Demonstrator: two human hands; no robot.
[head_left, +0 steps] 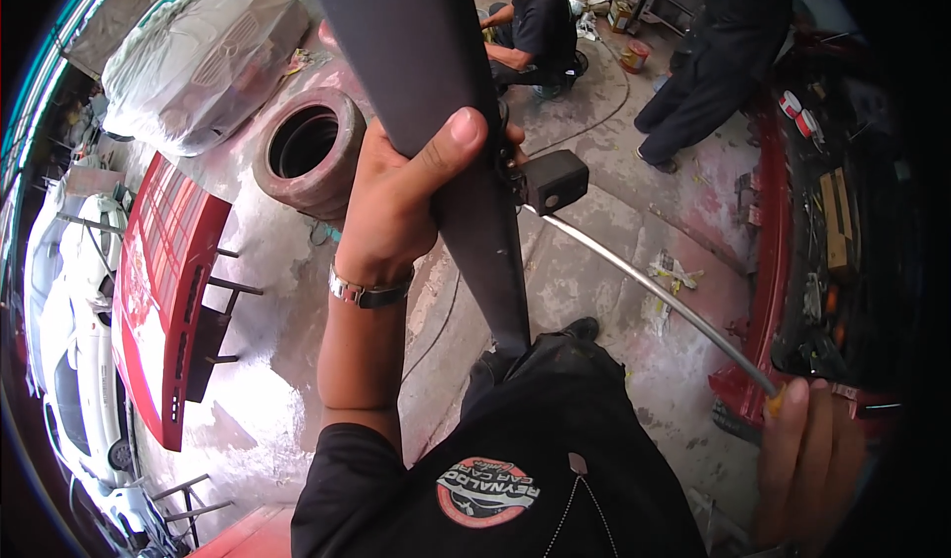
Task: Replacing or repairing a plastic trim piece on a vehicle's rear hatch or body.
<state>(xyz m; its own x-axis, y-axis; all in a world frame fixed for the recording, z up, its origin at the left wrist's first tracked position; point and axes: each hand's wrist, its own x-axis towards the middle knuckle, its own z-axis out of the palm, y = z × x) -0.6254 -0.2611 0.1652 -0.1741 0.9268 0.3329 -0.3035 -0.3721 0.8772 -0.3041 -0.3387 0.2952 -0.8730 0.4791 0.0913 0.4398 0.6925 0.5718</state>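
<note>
My left hand (396, 187), with a metal watch on the wrist, grips a long dark grey trim panel (416, 53). Its thumb lies across the face and the fingers go behind the edge. The panel slants from the top of the view down toward my lap. A small black box-shaped part (555, 182) juts from the panel's right edge. At lower right my right hand (807, 449) is closed around the yellow handle of a long screwdriver (654, 289). Its steel shaft runs up to the black part; the exact contact of the tip is hidden.
Stacked tires (337, 152) stand left of the panel. Farther left a red car panel (168, 301) rests on a metal stand, near white cars. A plastic-covered car (208, 63) is behind. One person (540, 33) crouches ahead, another (723, 53) stands right, beside a red car (773, 231).
</note>
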